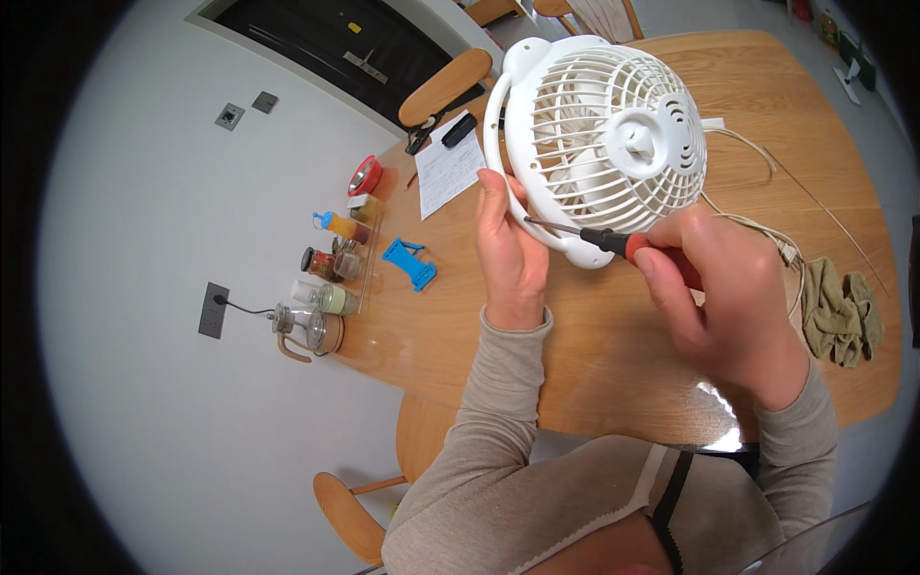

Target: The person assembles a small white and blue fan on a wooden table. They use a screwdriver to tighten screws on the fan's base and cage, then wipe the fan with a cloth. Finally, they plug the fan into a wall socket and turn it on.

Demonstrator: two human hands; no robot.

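A white plastic electric fan (611,136) with a round grille is held up above the wooden table. My left hand (507,251) grips its curved stand bar at the lower left, thumb over the bar. In my right hand (719,295) is a screwdriver (611,241) with a red and black handle, held from the right side. Its shaft points left and the tip lies at the stand bar near my left fingers. Whether the tip sits in a screw or hole cannot be told.
The wooden table (618,366) bears a blue plastic stand (410,264), a written sheet (449,169) with a black object, jars and bottles, and a glass kettle (323,330) by the wall. A white power cord (755,226), a thin metal rod and an olive cloth (834,313) lie right.
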